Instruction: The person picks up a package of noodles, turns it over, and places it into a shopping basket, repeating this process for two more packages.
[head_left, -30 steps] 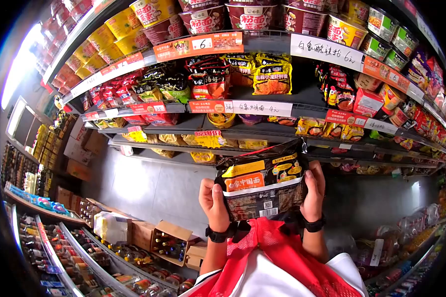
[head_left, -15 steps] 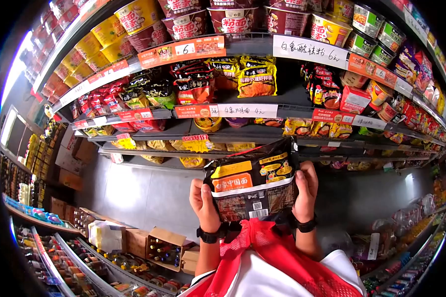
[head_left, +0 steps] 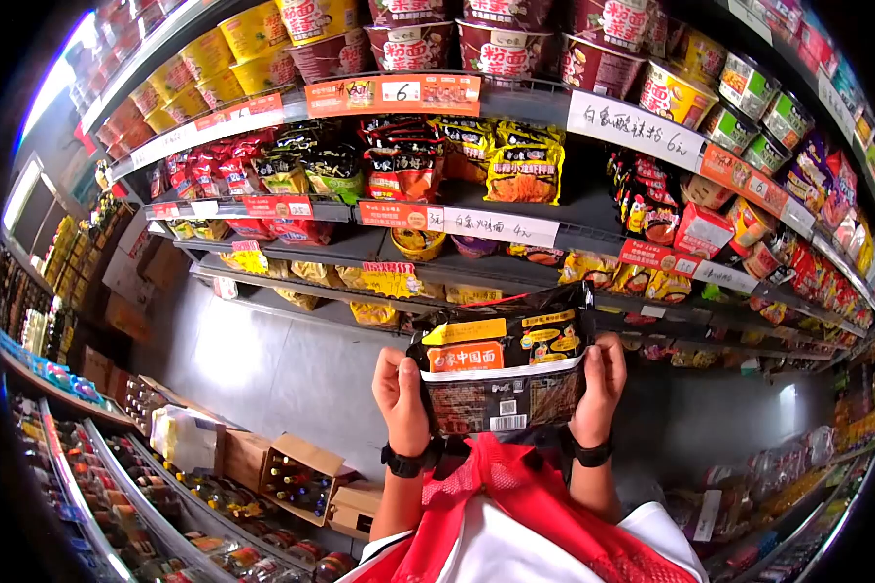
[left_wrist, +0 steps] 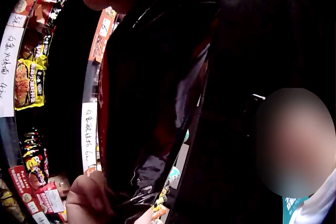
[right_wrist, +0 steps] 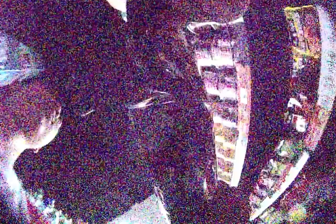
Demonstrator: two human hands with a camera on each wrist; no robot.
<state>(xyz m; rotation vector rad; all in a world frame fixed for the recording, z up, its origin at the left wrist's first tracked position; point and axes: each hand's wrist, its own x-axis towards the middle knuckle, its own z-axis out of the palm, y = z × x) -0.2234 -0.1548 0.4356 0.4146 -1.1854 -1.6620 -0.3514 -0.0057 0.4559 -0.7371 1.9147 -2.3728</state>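
In the head view, a black noodle packet [head_left: 544, 394] with an orange label, a yellow strip and a white band is held up before the chest, its printed side with a barcode toward me. My left hand [head_left: 403, 403] grips its left edge, thumb on the near face. At the opposite edge, my right hand [head_left: 598, 394] pinches it the same way. The left wrist view shows the packet's dark glossy side [left_wrist: 157, 71] between the fingers of both hands. Heavy noise covers the right wrist view, where the packet's outline is hard to make out.
Ahead rises a curved shelf with cup noodles [head_left: 510, 49] on top and yellow noodle packets [head_left: 525, 175] below, behind price tags [head_left: 637, 126]. Grey floor [head_left: 262, 360] lies beneath. An open carton of bottles [head_left: 301, 476] stands at lower left beside bottle racks [head_left: 117, 486].
The head view swung one way and back, so the shelves shift left and then right again. Both hands keep hold of the noodle packet, which now sits slightly more level.
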